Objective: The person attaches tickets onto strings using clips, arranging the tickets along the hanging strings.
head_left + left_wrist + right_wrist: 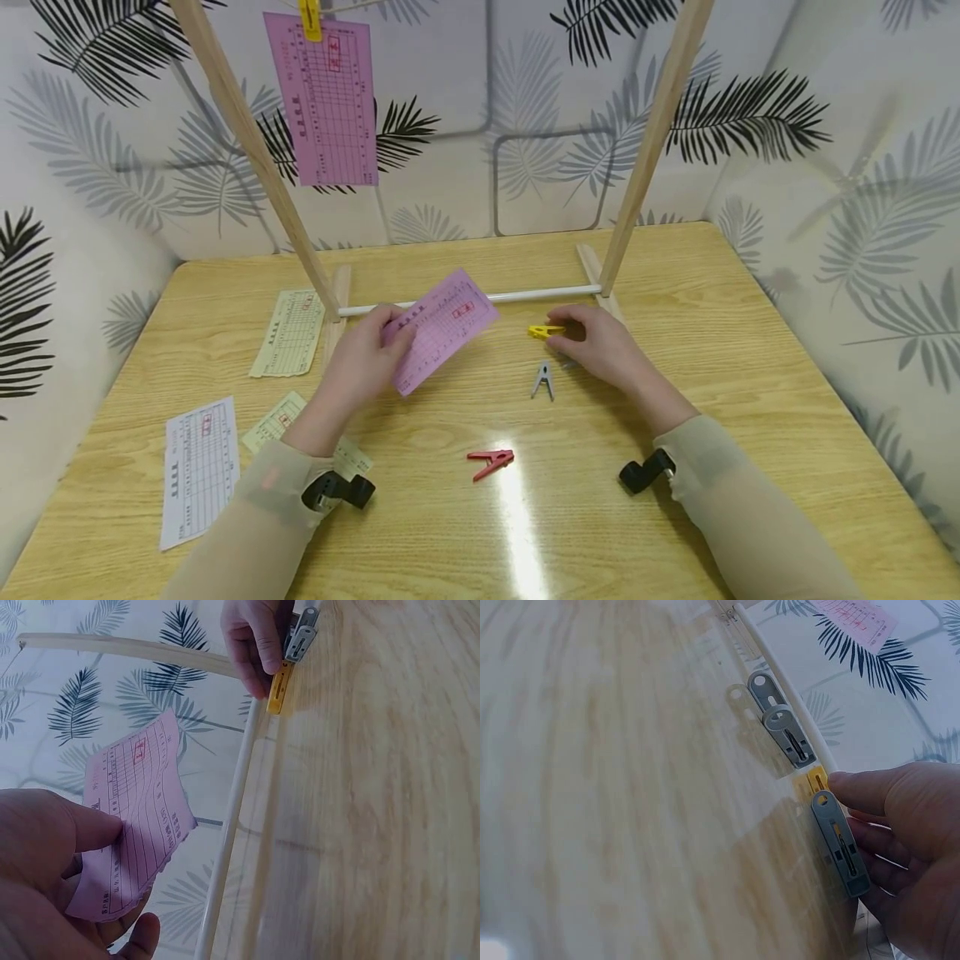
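My left hand (pixel 367 350) holds a pink printed slip (pixel 442 329) by its lower left edge, thumb on top, tilted above the table. In the left wrist view the slip (pixel 139 817) bends slightly between thumb and fingers. My right hand (pixel 600 346) pinches the end of a yellow clothespin (pixel 542 332) low at the tabletop. A grey clothespin (pixel 543 379) stands just in front of it. Another grey clothespin (pixel 841 844) sits close by my right fingers and is mostly hidden by that hand in the head view.
A red clothespin (pixel 491 461) lies nearer me. A wooden frame (pixel 645 142) with a white crossbar (pixel 540 294) stands behind. From its string hangs another pink slip (pixel 330 108) under a yellow clothespin (pixel 311 21). Yellowish slips (pixel 288 333) and a white slip (pixel 198 475) lie at left.
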`<control>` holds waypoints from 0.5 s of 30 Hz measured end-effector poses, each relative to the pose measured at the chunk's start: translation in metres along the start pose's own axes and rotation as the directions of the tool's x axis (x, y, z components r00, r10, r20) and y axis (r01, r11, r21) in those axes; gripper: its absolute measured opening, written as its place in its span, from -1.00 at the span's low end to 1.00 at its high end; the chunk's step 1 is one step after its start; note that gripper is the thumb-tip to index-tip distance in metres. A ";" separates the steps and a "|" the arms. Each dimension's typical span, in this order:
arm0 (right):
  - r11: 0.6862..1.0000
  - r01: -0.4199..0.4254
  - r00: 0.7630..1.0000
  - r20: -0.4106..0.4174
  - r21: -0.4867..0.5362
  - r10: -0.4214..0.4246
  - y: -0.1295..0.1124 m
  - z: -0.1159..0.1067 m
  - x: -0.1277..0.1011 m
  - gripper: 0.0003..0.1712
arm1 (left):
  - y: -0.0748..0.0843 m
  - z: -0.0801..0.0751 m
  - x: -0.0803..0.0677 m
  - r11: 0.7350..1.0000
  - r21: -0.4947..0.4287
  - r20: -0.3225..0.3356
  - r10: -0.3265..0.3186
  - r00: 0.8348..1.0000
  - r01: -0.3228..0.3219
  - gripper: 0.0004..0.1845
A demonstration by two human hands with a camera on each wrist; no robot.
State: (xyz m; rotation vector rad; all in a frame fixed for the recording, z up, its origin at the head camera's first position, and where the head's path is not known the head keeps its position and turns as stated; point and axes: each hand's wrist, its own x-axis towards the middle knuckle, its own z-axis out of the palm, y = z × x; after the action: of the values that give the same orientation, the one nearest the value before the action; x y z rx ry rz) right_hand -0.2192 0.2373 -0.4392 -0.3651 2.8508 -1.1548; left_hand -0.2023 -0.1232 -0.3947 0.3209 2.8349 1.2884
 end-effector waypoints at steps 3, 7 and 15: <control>1.000 0.005 1.000 0.000 -0.009 -0.005 0.001 -0.001 -0.001 -0.49 | 0.003 -0.004 0.001 1.000 -0.006 -0.019 0.009 1.000 -0.009 -0.80; 1.000 0.008 1.000 -0.002 -0.023 -0.008 0.002 -0.001 -0.001 -0.49 | 0.009 -0.011 0.003 0.998 -0.048 -0.032 0.029 0.999 -0.030 -0.79; 0.998 0.031 1.000 0.003 -0.046 -0.030 0.004 0.001 0.002 -0.48 | 0.021 -0.017 0.004 0.996 -0.082 -0.052 0.038 0.998 -0.042 -0.81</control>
State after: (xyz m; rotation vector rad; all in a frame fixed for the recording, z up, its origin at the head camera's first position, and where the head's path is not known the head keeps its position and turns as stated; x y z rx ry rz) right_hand -0.2214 0.2386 -0.4425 -0.4133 2.8832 -1.0948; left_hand -0.2039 -0.1217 -0.3682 0.3493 2.8200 1.4371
